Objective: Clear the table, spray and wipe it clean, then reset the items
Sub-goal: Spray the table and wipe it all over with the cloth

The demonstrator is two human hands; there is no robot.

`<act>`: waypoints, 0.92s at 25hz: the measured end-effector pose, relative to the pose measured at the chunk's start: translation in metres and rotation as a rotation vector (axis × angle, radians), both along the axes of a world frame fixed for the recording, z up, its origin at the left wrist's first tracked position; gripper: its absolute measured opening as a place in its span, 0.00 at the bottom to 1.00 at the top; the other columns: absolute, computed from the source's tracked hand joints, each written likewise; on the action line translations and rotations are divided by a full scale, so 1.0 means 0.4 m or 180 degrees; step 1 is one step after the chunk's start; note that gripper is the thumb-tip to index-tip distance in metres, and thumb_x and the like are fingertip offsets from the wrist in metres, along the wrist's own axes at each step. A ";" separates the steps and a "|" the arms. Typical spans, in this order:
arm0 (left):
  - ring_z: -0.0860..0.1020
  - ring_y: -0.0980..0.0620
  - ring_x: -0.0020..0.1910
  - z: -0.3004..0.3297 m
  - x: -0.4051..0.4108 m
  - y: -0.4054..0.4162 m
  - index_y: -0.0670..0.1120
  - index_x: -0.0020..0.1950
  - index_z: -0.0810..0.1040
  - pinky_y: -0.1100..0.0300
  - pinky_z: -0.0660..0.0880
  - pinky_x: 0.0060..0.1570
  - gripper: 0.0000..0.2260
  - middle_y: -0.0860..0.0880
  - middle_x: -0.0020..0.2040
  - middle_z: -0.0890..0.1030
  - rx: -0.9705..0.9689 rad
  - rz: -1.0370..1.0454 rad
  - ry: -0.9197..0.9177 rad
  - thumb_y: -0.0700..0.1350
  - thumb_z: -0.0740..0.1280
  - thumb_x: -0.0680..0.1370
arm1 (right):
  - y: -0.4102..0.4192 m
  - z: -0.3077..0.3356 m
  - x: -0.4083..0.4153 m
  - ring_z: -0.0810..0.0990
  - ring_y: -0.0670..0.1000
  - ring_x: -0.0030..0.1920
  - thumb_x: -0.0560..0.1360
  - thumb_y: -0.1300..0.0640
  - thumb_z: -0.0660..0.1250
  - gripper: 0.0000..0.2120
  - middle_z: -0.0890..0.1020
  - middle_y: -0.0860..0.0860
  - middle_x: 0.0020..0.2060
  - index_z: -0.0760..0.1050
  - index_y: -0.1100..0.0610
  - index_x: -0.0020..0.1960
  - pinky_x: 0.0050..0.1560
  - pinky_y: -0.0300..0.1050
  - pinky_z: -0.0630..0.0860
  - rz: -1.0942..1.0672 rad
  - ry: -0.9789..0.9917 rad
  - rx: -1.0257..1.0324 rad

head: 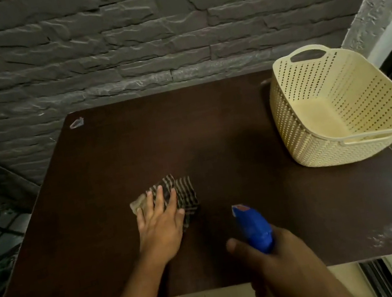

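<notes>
You have one cloth (172, 197), one spray bottle (255, 229) and one basket (339, 107) in front of you, all on or over a single dark brown surface (111, 150). No brand, label or writing can be read on any of them.

Your left hand (162, 222) lies flat on the cloth, near the middle of the surface and a little toward your side. Its fingers (159, 196) are straight and spread apart, pressing down on the fabric rather than curling round it. The cloth is checked in dark and pale lines, rumpled, and sticks out beyond your fingertips and to the right of the hand.

Your right hand (285, 261) grips the spray bottle, fingers clamped round its neck, thumb showing on the left side. Only the blue head of the bottle shows plainly. Its long axis runs away from you and slightly left, with the nozzle end pointing forward over the surface, to the right of the cloth and apart from it.

The basket is cream plastic with perforated walls and sits at the far right corner of the surface, well apart from both hands. It tilts so that its open mouth faces up and to the right, with one handle slot at its far end.

A small pale mark (77, 123) sits near the far left corner of the surface. A grey stone wall (142, 27) stands behind.
</notes>
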State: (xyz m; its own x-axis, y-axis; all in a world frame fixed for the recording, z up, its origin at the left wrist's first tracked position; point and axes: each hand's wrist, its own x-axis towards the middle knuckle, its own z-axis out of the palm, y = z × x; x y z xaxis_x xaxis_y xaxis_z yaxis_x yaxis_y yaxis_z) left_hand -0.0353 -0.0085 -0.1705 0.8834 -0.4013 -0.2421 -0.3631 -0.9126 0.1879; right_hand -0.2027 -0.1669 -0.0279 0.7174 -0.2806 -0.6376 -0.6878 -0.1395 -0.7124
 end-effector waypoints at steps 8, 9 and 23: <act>0.39 0.47 0.78 -0.024 0.476 -0.137 0.56 0.79 0.48 0.41 0.42 0.74 0.24 0.50 0.80 0.43 0.0039 0.0075 -0.0007 0.57 0.47 0.83 | -0.060 0.051 0.415 0.84 0.53 0.36 0.67 0.37 0.68 0.15 0.82 0.52 0.33 0.73 0.47 0.42 0.45 0.57 0.82 -0.0063 -0.0555 -0.0327; 0.39 0.46 0.78 -0.024 0.523 -0.147 0.56 0.79 0.48 0.41 0.42 0.74 0.24 0.50 0.80 0.43 0.0011 0.0034 -0.0029 0.57 0.47 0.83 | -0.064 0.057 0.464 0.84 0.55 0.37 0.67 0.36 0.68 0.16 0.83 0.53 0.34 0.73 0.48 0.42 0.46 0.58 0.82 -0.0077 -0.0636 -0.0424; 0.39 0.45 0.78 -0.025 0.635 -0.201 0.55 0.79 0.47 0.41 0.40 0.74 0.25 0.49 0.80 0.43 -0.0094 -0.0195 -0.0046 0.58 0.46 0.82 | -0.116 0.045 0.730 0.81 0.60 0.35 0.68 0.41 0.69 0.14 0.79 0.57 0.33 0.72 0.52 0.39 0.39 0.60 0.80 -0.1167 -0.1530 -0.1220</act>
